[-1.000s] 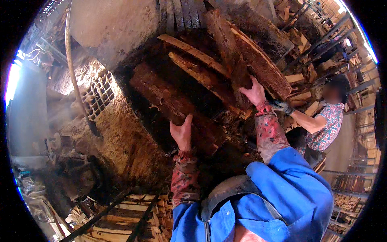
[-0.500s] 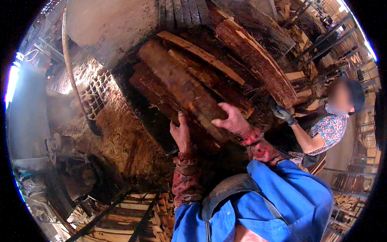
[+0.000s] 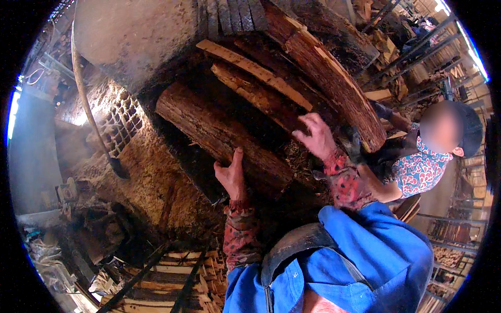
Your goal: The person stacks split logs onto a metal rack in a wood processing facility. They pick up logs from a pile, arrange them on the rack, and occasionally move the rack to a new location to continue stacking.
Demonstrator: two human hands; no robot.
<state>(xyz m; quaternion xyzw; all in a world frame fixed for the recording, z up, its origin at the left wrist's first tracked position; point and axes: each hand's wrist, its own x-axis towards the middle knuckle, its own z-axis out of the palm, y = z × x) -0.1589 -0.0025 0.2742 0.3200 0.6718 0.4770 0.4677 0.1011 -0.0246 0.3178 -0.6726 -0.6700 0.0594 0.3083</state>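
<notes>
A bark-covered log slab [image 3: 209,128] lies slantwise in front of me, over the dark bed on the left. My left hand [image 3: 231,175] is at its near left edge, thumb and a finger spread, the thumb over the bark; a firm grip does not show. To the right, my right hand [image 3: 317,136] is open with fingers apart, off that slab and near the end of a narrow pale-edged board [image 3: 261,73]. A rough split slab [image 3: 250,91] lies beneath that board. Farther right is a long bark slab [image 3: 334,78], with a co-worker's gloved hand [image 3: 355,143] at its near end.
The co-worker [image 3: 425,167] stands close on my right. At left, a long wooden handle [image 3: 86,94] leans above a sawdust heap [image 3: 156,182] by a metal grate [image 3: 122,122]. Stacked boards [image 3: 156,281] lie lower left. Dark overlapping strips [image 3: 235,15] hang at the far end.
The bark-covered slab has shifted left and settled lower. My right hand has come off it and risen rightward. The co-worker has leaned closer along the long slab, which has shifted slightly.
</notes>
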